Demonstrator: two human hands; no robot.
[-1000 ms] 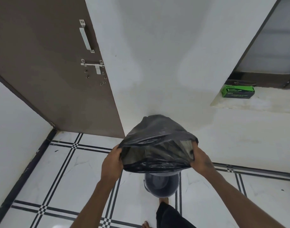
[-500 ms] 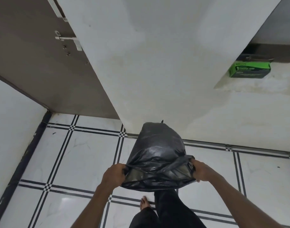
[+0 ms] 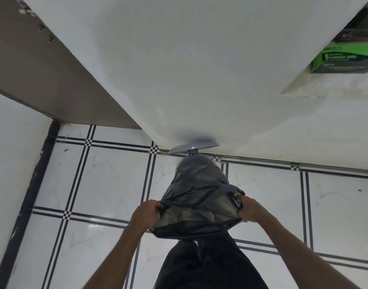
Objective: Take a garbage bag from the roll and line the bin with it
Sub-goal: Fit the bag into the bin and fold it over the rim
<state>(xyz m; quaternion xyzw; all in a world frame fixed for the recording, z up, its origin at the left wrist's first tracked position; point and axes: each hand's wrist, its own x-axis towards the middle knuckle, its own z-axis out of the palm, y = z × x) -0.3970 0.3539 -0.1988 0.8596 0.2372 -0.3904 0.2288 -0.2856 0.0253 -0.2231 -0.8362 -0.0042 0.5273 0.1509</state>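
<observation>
- On the left, the brown door (image 3: 39,74) stands beside the white wall, above glossy white floor tiles (image 3: 108,180) with thin black double lines.
- Left hand (image 3: 146,212): fingers clenched on the left edge of the garbage bag (image 3: 196,197) mouth.
- Centre: the garbage bag is thin, black, glossy, crinkled film. Its mouth is stretched open between the hands, and its closed end drapes toward the grey bin (image 3: 194,161) by the wall. The flat bin lid (image 3: 193,147) stands raised.
- Right hand (image 3: 249,208): fingers clenched on the right edge of the mouth.
- Far right: a green carton (image 3: 343,60), probably the bag supply, rests on a ledge.
- Risk: the film may tear if stretched hard over the rim.
- Risk: a slack edge may slip inside, or trapped air may keep the bag from seating.
</observation>
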